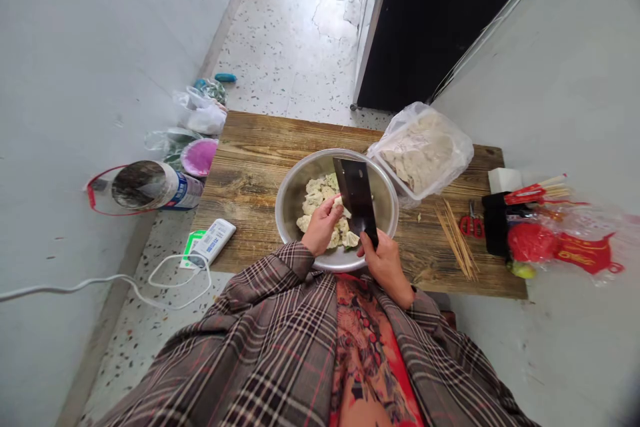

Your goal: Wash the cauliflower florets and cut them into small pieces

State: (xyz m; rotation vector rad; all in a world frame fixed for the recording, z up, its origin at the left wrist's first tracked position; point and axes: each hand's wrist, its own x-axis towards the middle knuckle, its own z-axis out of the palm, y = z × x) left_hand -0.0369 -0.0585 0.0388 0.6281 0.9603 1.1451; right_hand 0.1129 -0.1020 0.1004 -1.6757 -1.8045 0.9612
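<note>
My right hand [384,261] grips the handle of a dark cleaver [356,197], its broad blade pointing away from me over a metal basin [286,203]. Pinched in the fingers of my left hand [323,223] is a small pale cauliflower floret [342,205], close to the blade's left edge. Several more cauliflower pieces [313,197] lie in the basin below both hands. Part of the basin's right inside is hidden by the cleaver.
The basin stands on a wooden table [250,167]. To its right are a plastic-wrapped tub [425,150], bamboo skewers [457,240] and red-handled scissors [471,223]. A white power bank [216,242] with a cable lies left. A bucket [155,185] stands beside the table.
</note>
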